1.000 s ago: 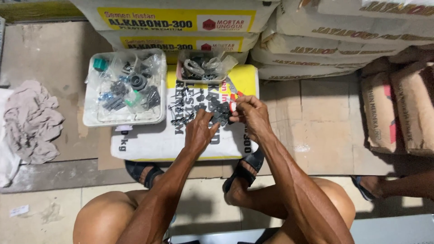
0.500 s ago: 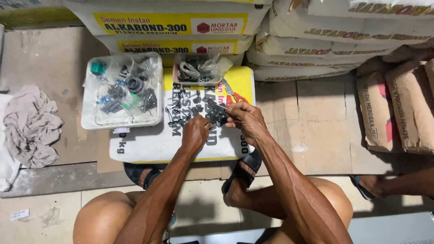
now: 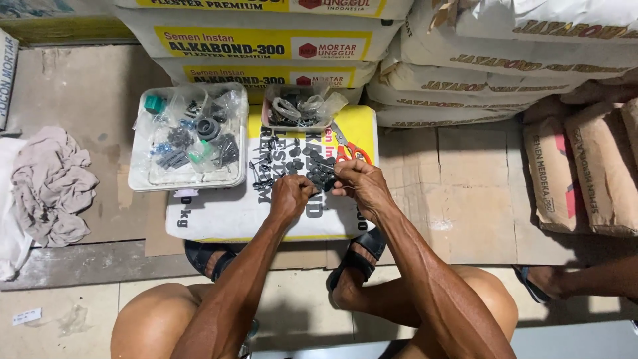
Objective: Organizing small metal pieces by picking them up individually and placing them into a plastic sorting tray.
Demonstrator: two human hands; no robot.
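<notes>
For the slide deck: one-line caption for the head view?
Seated person's left hand and right hand meet over small dark parts on a white-and-yellow sack, beside a parts tray.

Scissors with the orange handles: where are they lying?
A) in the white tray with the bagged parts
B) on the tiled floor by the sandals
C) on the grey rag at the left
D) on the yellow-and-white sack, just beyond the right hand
D: the orange-handled scissors lie on the yellow-and-white sack just past the right hand, outside the white tray and far from the grey rag.
</notes>
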